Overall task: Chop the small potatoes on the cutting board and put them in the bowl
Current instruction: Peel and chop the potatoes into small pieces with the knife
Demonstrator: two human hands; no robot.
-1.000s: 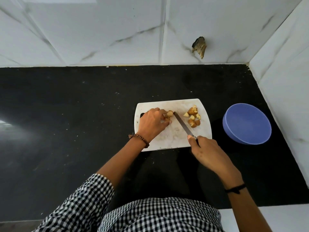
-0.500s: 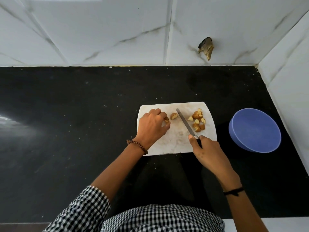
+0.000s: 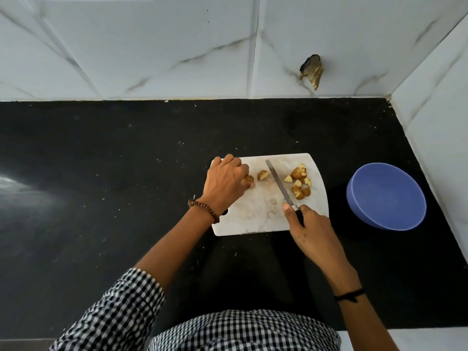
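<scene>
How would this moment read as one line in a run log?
left hand: holds potato piece | right hand: grips knife | chopped pile: on cutting board | bowl: empty

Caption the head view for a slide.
Right hand holds knife beside chopped potatoes on cutting board; left hand pinches a piece.

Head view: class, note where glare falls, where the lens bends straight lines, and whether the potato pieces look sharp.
Head view: a pale glare patch lies on the counter at far left. Head view: the wide lens bows the board edges and splays the wall tile joints. Head view: the potato pieces and knife look sharp, without motion blur.
</scene>
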